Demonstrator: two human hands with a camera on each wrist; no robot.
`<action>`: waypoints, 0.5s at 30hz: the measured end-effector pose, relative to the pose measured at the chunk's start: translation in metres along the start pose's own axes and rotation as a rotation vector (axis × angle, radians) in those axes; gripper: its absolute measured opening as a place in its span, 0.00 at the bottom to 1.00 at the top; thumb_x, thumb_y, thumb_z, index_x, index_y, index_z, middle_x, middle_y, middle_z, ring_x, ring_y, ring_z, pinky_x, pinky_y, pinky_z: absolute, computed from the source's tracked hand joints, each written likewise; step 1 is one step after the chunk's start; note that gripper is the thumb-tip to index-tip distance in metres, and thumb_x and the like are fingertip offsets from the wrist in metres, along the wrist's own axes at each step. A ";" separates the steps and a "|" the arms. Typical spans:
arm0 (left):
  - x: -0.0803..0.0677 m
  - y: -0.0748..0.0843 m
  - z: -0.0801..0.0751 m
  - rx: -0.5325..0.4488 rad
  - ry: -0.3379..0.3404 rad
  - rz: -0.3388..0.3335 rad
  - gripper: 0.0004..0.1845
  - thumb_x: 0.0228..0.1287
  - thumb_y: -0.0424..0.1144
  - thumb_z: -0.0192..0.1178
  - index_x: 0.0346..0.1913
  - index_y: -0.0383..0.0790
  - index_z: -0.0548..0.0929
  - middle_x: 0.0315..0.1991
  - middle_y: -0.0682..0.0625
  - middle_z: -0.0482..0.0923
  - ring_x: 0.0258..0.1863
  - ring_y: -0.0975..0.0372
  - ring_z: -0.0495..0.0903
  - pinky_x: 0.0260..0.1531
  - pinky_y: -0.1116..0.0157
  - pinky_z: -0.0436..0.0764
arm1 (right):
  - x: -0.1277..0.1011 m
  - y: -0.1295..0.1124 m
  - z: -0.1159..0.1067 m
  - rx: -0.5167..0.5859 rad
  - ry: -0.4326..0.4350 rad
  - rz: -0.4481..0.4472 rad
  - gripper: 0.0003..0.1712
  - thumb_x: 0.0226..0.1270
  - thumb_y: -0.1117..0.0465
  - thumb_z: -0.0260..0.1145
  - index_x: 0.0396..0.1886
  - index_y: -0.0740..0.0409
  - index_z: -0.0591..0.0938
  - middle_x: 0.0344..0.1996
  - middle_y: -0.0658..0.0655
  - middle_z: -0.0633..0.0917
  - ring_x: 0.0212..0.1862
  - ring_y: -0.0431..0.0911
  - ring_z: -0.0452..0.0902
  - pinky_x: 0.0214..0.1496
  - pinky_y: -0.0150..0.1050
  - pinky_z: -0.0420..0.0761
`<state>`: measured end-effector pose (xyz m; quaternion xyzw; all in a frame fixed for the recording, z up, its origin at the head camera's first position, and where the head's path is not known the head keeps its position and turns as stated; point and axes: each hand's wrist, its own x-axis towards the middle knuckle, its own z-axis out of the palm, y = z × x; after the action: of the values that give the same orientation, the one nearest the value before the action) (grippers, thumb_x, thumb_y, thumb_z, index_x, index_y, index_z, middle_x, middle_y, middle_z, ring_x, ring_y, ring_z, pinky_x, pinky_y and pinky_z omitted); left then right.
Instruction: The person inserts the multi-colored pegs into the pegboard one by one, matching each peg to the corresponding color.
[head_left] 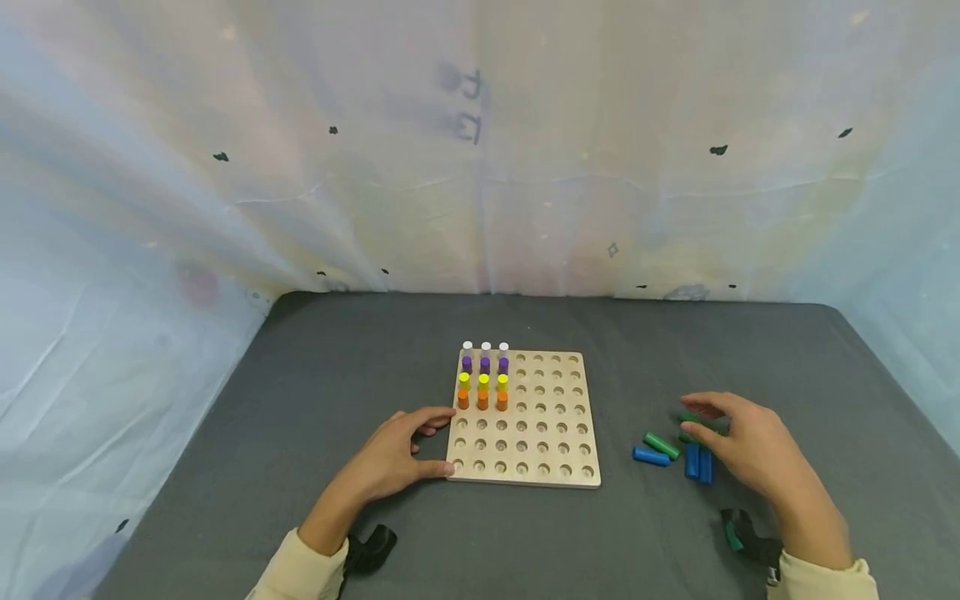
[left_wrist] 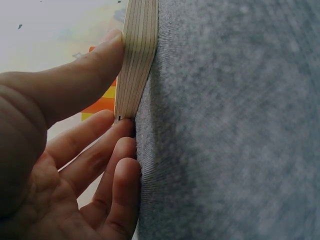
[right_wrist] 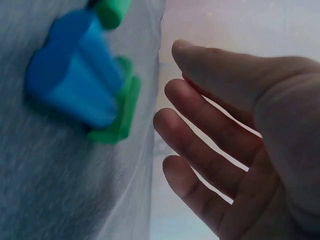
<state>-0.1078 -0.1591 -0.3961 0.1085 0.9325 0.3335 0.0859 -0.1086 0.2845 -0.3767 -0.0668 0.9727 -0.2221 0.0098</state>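
Left hand (head_left: pixel 397 458) rests against the near-left corner of the wooden pegboard (head_left: pixel 555 433), thumb on the front edge, fingers straight along the left edge; it steadies the board and clasps nothing. Right hand (head_left: pixel 750 446) hovers with fingers spread and relaxed, holding nothing, directly over the loose pegs: green pegs (head_left: pixel 662 445) under and just ahead of its fingertips, blue pegs (head_left: pixel 698 461) beneath the palm side.

Judgement: a clean pick wants thumb and forefinger closing on one peg only, since the pegs lie touching in a cluster. Standing pegs (head_left: pixel 483 379) sit in the board's far-left rows, beyond the left fingers.

Open holes fill everything on the right hand's side of the board. Grey cloth (head_left: pixel 787 350) lies open around the cluster.
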 end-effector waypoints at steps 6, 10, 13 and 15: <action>0.000 0.000 0.002 -0.011 0.003 -0.019 0.37 0.46 0.47 0.79 0.63 0.57 0.78 0.53 0.59 0.82 0.50 0.65 0.74 0.43 0.65 0.77 | 0.002 0.014 0.006 -0.040 -0.018 0.038 0.22 0.67 0.54 0.68 0.58 0.57 0.82 0.52 0.66 0.85 0.51 0.64 0.80 0.46 0.61 0.76; 0.000 0.001 0.001 -0.015 0.003 -0.029 0.37 0.46 0.46 0.80 0.63 0.59 0.78 0.53 0.59 0.82 0.50 0.65 0.74 0.43 0.64 0.77 | 0.004 0.017 0.009 -0.067 -0.022 0.055 0.20 0.67 0.56 0.68 0.56 0.58 0.83 0.49 0.64 0.87 0.43 0.56 0.83 0.38 0.54 0.79; 0.001 0.001 0.001 -0.017 0.002 -0.033 0.37 0.46 0.46 0.80 0.63 0.59 0.78 0.54 0.59 0.82 0.50 0.65 0.74 0.44 0.64 0.77 | 0.005 0.018 0.011 -0.078 -0.021 0.062 0.20 0.67 0.58 0.68 0.56 0.59 0.83 0.48 0.65 0.86 0.41 0.54 0.83 0.36 0.52 0.79; 0.001 0.001 0.002 -0.019 0.003 -0.035 0.37 0.45 0.46 0.80 0.63 0.59 0.78 0.54 0.59 0.82 0.50 0.65 0.74 0.44 0.63 0.77 | 0.006 0.018 0.013 -0.094 -0.014 0.054 0.20 0.66 0.58 0.69 0.56 0.60 0.83 0.49 0.66 0.85 0.41 0.55 0.83 0.36 0.53 0.79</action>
<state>-0.1081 -0.1571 -0.3970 0.0908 0.9312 0.3409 0.0912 -0.1158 0.2940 -0.3959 -0.0424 0.9834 -0.1754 0.0197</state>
